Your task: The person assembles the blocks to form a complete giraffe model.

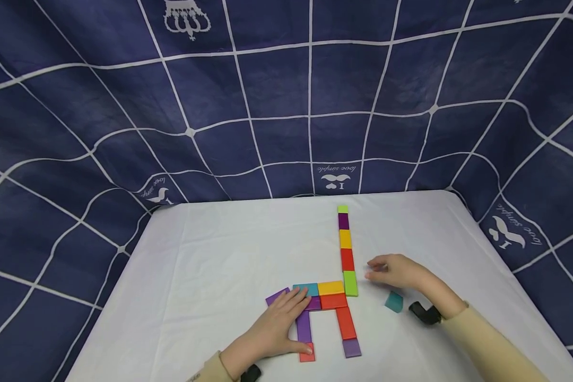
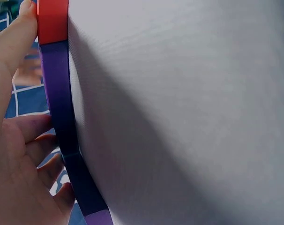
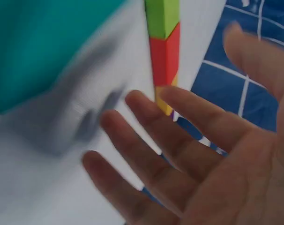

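Flat coloured blocks lie joined in a figure on the white table. My left hand rests over its left side, fingers spread across the blue block and a purple block, thumb on the red block at the bottom of the left leg. The left wrist view shows that thumb against the red block and the fingertips along purple blocks. My right hand holds nothing, its fingers loosely extended in the right wrist view. It hovers right of the column's green block, near a loose teal block.
Above the green block, the column runs through red, yellow, purple and light green toward the back edge. A red block and a purple block form the right leg. A blue checked cloth hangs behind.
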The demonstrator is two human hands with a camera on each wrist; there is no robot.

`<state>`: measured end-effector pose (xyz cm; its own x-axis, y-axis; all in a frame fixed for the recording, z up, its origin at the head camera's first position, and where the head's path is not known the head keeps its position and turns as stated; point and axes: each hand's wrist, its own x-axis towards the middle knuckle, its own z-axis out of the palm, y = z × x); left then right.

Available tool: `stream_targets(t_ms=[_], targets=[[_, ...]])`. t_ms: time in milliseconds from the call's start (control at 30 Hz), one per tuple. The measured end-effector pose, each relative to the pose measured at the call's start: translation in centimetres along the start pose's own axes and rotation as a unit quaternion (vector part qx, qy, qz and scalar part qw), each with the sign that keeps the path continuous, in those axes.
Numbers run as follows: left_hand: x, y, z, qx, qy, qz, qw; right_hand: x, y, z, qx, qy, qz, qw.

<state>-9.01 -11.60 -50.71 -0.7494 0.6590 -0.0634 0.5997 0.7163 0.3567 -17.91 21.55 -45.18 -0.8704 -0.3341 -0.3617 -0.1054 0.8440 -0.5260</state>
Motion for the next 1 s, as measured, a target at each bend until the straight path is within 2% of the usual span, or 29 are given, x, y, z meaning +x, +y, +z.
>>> stream_targets(t_ms=[100,233,433,567,667,800,900,1000], targets=[[0.0,-0.1,0.0,-0.002,-0.003,-0.001,1.0000,-2.5,0.1,0.7,-0.028,-0.004,-0.007,0.9996],[0.0,-0.2,0.0,-0.001,-0.005,-0.002,1.0000,-4.5,0.2,1.9,-0.057,0.006,-0.009,0.9983],[0.0,-0.2,0.0,-0.006,-0.008,-0.003,0.9999,-5.4,-0.2,4.1,-0.105,0.052,-0.025,0.9928],[0.0,-0.1,-0.1,-0.009,-0.009,-0.006,0.9999,-4.9,0.1,4.2,-0.120,0.074,-0.033,0.9894],[0.0,0.0,-0.1,-0.012,-0.011,-0.008,0.9998,-4.2,0.6,3.5,-0.096,0.091,-0.045,0.9901],[0.0,0.1,-0.2,-0.014,-0.014,-0.009,0.9998,-2.7,1.2,2.3,-0.038,0.140,-0.059,0.9877],[0.0,0.1,-0.2,-0.011,-0.014,-0.010,0.9998,-0.9,1.7,1.5,0.027,0.164,-0.040,0.9852],[0.0,0.0,-0.3,-0.010,-0.013,-0.010,0.9998,1.1,2.2,1.2,0.089,0.173,-0.001,0.9810]])
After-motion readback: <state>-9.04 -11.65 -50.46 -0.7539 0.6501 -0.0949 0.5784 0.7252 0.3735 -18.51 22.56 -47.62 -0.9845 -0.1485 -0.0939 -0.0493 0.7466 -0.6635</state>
